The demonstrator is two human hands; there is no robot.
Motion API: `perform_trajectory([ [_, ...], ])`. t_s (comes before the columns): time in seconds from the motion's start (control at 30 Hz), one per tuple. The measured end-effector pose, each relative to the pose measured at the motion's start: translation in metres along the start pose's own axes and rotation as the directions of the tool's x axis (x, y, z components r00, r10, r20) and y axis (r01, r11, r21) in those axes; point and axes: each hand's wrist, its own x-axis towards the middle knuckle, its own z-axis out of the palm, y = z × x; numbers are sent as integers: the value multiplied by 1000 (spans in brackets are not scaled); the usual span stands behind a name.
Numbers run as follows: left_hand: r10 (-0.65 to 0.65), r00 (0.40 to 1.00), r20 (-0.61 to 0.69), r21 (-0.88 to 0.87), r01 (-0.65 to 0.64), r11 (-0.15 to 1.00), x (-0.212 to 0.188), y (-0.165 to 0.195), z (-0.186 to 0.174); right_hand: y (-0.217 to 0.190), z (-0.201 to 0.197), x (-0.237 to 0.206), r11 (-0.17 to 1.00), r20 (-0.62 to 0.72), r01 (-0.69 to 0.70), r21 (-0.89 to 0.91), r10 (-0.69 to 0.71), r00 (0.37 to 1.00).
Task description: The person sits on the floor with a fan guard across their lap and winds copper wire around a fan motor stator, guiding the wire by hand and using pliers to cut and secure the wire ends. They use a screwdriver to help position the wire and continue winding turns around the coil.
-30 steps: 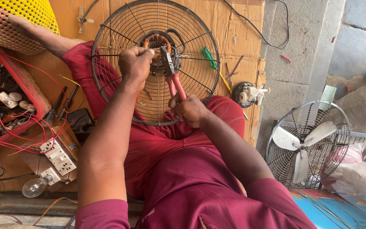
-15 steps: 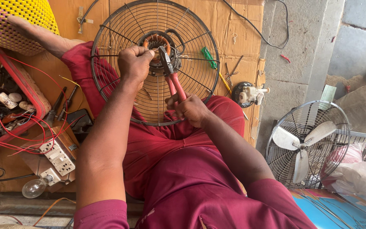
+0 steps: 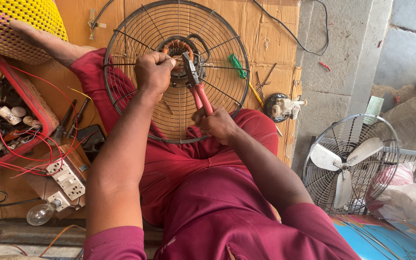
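Pliers (image 3: 196, 82), red handles gripped by right hand (image 3: 215, 124), point up-left toward motor (image 3: 179, 53) clutched by left hand (image 3: 152, 72).

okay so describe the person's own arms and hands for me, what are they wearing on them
Both arms are bare from above the elbow down. Each ends at a short maroon sleeve: the left sleeve and the right sleeve, of one shirt, the same colour as the trousers. The left hand and right hand wear no gloves. No watch, ring or wristband shows on either.
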Motion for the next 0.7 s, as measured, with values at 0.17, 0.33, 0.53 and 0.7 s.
perform_trajectory([
  [0.17, 0, 999, 41, -85, 3, 996, 0, 1, -3, 0, -2, -2, 991, 85, 28, 128, -39, 996],
  [0.33, -20, 1000, 13, -23, 20, 1000, -2, 9, -2, 2, 0, 0, 994, 79, 48, 100, -56, 995],
  [0.53, 224, 968, -109, 287, -185, 940, -5, 17, 12, -17, 13, -6, 939, -162, -130, -318, 81, 983],
  [0.7, 171, 980, -106, 234, -143, 962, -4, 17, 12, -27, 9, -12, 971, -95, -87, -222, 67, 993],
])
